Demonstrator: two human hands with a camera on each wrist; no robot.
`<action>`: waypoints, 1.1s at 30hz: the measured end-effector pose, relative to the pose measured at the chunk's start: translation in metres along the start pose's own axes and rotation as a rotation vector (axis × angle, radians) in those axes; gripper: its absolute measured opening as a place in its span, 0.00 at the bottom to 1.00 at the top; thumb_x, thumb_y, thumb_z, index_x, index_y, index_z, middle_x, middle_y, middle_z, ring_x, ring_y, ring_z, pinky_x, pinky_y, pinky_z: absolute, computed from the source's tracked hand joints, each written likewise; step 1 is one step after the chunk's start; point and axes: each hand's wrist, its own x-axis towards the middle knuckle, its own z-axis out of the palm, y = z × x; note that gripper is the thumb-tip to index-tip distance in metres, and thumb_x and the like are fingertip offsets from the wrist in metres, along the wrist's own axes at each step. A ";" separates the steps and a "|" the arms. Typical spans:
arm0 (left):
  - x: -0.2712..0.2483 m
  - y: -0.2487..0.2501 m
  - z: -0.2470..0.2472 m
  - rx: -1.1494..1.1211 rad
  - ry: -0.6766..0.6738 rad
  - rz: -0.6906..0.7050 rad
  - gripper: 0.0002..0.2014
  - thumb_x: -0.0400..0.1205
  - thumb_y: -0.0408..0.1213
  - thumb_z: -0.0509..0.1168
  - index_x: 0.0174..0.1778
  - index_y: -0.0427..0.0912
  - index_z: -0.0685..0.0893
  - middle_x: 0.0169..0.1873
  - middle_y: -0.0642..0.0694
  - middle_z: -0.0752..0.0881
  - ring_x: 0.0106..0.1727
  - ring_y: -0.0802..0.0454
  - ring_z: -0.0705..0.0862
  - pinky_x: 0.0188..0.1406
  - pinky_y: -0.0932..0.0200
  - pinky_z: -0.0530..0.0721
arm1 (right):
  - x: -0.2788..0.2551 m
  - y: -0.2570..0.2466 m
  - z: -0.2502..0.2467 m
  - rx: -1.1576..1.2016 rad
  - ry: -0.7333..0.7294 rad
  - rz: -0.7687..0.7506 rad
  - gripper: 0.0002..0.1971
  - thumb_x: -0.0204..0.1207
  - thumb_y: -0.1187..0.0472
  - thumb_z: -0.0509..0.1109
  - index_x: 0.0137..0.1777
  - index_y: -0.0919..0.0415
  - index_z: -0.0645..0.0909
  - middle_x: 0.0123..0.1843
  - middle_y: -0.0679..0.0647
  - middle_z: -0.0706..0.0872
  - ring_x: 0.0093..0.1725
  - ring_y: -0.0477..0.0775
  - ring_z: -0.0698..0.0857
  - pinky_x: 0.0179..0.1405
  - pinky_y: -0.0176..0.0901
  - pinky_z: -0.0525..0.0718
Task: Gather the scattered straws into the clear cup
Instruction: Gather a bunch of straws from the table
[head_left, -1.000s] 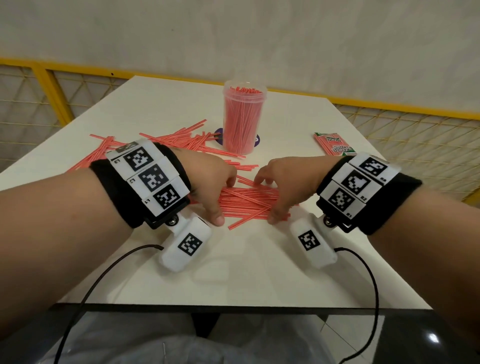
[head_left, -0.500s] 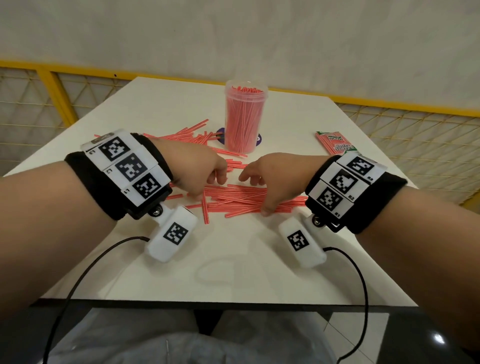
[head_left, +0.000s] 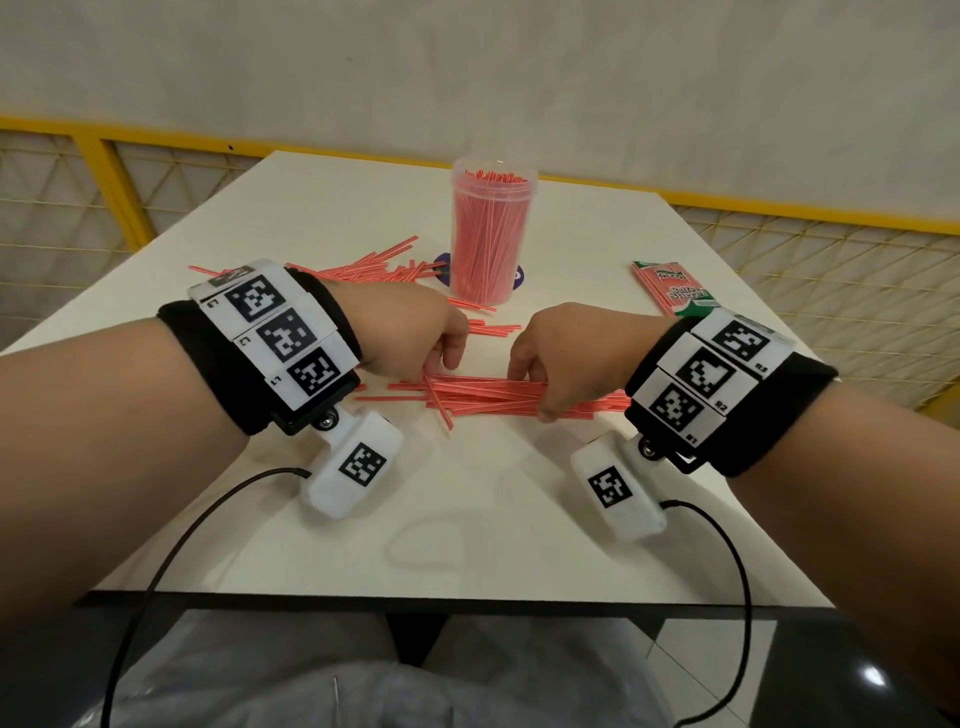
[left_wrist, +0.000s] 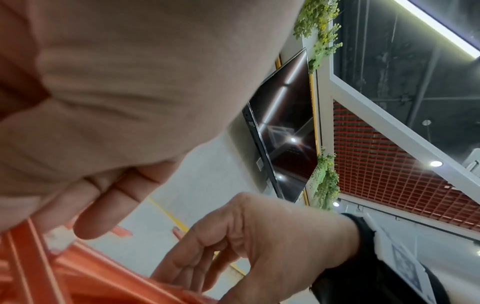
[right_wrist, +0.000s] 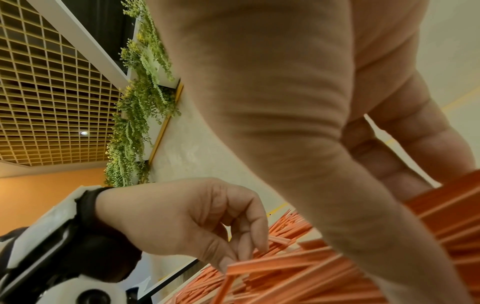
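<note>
The clear cup (head_left: 491, 234) stands upright at the table's middle back, packed with red straws. A loose bundle of red straws (head_left: 483, 395) lies crosswise on the white table (head_left: 467, 519) between my hands. My right hand (head_left: 530, 395) grips the bundle's right part, fingers over it and thumb under. My left hand (head_left: 441, 366) is curled at the bundle's left end. In the right wrist view the left hand (right_wrist: 241, 259) pinches straw ends (right_wrist: 259, 265) between thumb and fingers. The left wrist view shows the straws (left_wrist: 78, 283) blurred below my left fingers (left_wrist: 103, 205).
More scattered straws (head_left: 363, 270) lie behind my left wrist, and a few (head_left: 488, 327) lie near the cup's foot. A purple coaster (head_left: 444, 262) sits under the cup. A straw packet (head_left: 670, 288) lies at the right. A yellow railing (head_left: 779, 213) runs behind the table.
A second ago both hands pressed the bundle together from its ends. They have drawn apart, the straws lie looser with a few askew, and the right hand now closes round the bundle.
</note>
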 end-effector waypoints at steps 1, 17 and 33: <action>-0.001 0.000 -0.003 -0.016 0.030 -0.002 0.16 0.76 0.24 0.61 0.49 0.52 0.81 0.40 0.58 0.84 0.37 0.65 0.80 0.29 0.75 0.71 | 0.000 0.001 0.001 0.012 0.003 0.005 0.24 0.68 0.53 0.79 0.65 0.53 0.82 0.34 0.38 0.69 0.42 0.46 0.72 0.30 0.31 0.66; 0.004 0.017 -0.009 -0.132 0.072 -0.006 0.30 0.70 0.45 0.80 0.66 0.54 0.76 0.54 0.57 0.80 0.45 0.61 0.78 0.37 0.65 0.73 | -0.017 0.032 0.001 0.098 -0.122 0.192 0.51 0.55 0.41 0.85 0.79 0.47 0.66 0.70 0.46 0.77 0.54 0.47 0.73 0.49 0.41 0.73; -0.013 0.024 0.003 0.135 -0.140 -0.204 0.39 0.71 0.40 0.79 0.76 0.48 0.67 0.37 0.58 0.70 0.43 0.53 0.74 0.28 0.61 0.67 | -0.013 0.039 0.014 0.172 -0.140 0.253 0.48 0.55 0.54 0.88 0.76 0.48 0.67 0.56 0.48 0.79 0.46 0.50 0.79 0.32 0.39 0.72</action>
